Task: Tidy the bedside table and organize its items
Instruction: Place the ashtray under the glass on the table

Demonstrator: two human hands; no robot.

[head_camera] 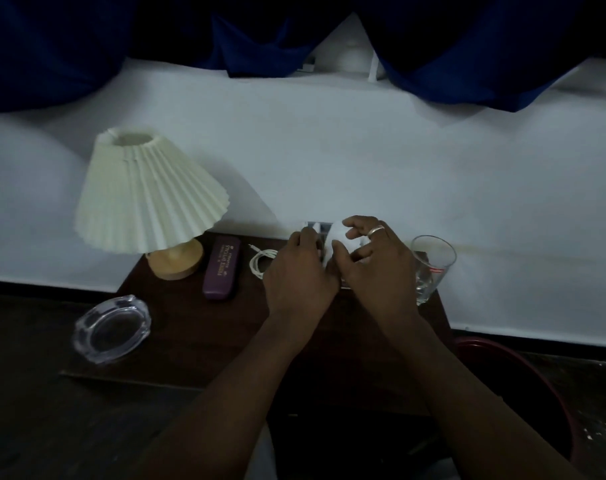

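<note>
On the dark wooden bedside table, both of my hands work at a white tissue over a box at the table's back edge. My left hand presses on the box's left side, fingers bent over it. My right hand, a ring on one finger, pinches the tissue. A coiled white cable lies just left of my left hand. A purple glasses case lies beside the lamp. A clear drinking glass stands right of my right hand.
A clear glass ashtray sits at the table's front left corner. White bedding runs behind the table, with dark blue cloth beyond. A dark red bin stands on the floor to the right.
</note>
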